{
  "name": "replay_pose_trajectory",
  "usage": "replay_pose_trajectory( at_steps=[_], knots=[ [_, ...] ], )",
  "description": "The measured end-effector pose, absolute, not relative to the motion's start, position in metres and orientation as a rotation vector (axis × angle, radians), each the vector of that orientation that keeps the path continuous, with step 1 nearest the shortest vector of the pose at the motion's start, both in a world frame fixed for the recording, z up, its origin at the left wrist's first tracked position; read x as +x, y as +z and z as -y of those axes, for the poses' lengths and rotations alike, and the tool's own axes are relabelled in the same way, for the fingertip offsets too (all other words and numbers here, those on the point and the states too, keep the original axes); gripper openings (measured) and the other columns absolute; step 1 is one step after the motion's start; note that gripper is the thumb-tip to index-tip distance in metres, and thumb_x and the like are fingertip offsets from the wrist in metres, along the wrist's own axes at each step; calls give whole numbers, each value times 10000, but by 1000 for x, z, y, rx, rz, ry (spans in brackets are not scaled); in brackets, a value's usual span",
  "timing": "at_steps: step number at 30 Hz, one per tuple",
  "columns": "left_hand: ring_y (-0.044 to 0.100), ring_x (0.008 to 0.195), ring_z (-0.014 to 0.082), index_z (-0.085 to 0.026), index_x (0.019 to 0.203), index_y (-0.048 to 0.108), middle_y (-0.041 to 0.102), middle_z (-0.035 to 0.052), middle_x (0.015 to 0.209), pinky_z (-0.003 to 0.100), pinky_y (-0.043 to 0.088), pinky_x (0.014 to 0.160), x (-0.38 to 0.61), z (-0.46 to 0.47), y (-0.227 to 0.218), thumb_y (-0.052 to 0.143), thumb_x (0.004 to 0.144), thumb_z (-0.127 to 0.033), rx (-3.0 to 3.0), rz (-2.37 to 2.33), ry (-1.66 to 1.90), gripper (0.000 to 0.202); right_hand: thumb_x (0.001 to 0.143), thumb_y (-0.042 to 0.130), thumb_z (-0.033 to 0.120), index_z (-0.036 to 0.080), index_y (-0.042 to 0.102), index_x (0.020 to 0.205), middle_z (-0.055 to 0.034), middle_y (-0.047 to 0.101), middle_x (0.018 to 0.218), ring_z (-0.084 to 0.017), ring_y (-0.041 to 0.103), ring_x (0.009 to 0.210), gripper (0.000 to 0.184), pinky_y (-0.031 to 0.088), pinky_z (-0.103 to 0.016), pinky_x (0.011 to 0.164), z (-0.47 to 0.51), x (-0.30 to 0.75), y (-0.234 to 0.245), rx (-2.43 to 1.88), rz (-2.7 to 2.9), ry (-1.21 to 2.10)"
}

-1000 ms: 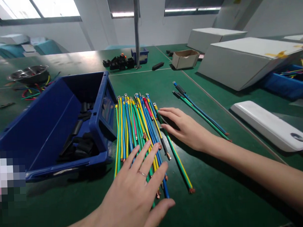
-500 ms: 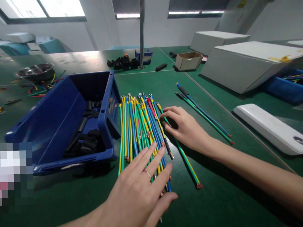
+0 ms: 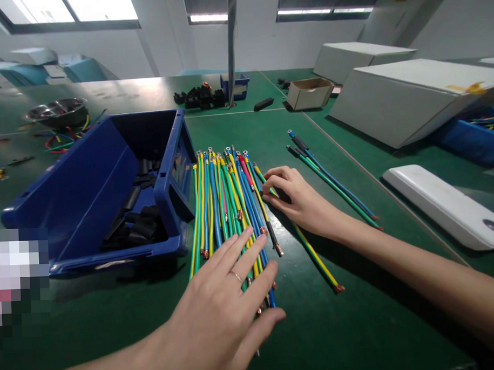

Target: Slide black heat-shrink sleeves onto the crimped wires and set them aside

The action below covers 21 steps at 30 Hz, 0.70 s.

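Note:
A bundle of coloured cables (image 3: 223, 202) with ring terminals lies on the green table (image 3: 357, 310), just right of a blue bin (image 3: 88, 179). My left hand (image 3: 223, 310) rests flat on the near ends of the bundle, fingers spread. My right hand (image 3: 300, 202) is at the bundle's right edge, fingers curled and pinching a green-yellow cable (image 3: 314, 255) that angles away to the lower right.
The blue bin holds black sleeve pieces (image 3: 140, 215). Two more cables (image 3: 331, 179) lie to the right. A white cover (image 3: 446, 207), white boxes (image 3: 410, 98), a cardboard box (image 3: 308, 94), a metal bowl (image 3: 56, 110) and black parts (image 3: 199, 97) stand farther off.
My right hand's fingers went from flat to curled on the green-yellow cable, whose near end swung out to the right, away from the bundle. My left hand stayed on the bundle.

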<state>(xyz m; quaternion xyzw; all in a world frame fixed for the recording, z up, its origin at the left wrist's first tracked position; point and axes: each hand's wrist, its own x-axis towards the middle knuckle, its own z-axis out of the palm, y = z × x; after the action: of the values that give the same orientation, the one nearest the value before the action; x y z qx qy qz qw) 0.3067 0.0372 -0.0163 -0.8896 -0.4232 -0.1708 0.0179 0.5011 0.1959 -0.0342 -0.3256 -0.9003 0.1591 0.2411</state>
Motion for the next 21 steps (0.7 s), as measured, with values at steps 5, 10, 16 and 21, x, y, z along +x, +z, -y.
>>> replay_pose_trajectory(
  at_steps=[5,10,16,21],
  knots=[
    [466,1388,368,-105,1406,525,474,211,1495,571,530,1013,311,-37,-17,596,896,-405,-2632,1383,-460,596,948,529,199,204,537,1174,-126,543,1256,-250,504,1169,226,458,-479,1020,-190,500,-32,-901,2468,387],
    [420,1430,322,-76,1472,429,407,190,1545,513,495,1077,310,-36,-30,522,918,-542,-2598,1350,-406,730,962,516,189,201,567,1203,-136,547,1320,-255,495,1239,247,465,-505,1038,-189,501,-37,-856,2478,316],
    [438,1419,315,-99,1471,440,406,155,1551,509,513,1052,309,-37,-30,526,915,-539,-2582,1332,-388,714,953,541,222,184,593,1132,-136,573,1307,-253,514,1222,191,476,-495,1032,-191,502,-37,-876,2458,334],
    [443,1417,312,-102,1456,462,420,152,1543,520,505,1061,311,-37,-25,517,933,-525,-2602,1343,-364,675,958,538,232,162,528,1322,-130,584,1312,-247,506,1226,371,457,-487,1066,-189,501,-36,-911,2444,347]
  ],
)
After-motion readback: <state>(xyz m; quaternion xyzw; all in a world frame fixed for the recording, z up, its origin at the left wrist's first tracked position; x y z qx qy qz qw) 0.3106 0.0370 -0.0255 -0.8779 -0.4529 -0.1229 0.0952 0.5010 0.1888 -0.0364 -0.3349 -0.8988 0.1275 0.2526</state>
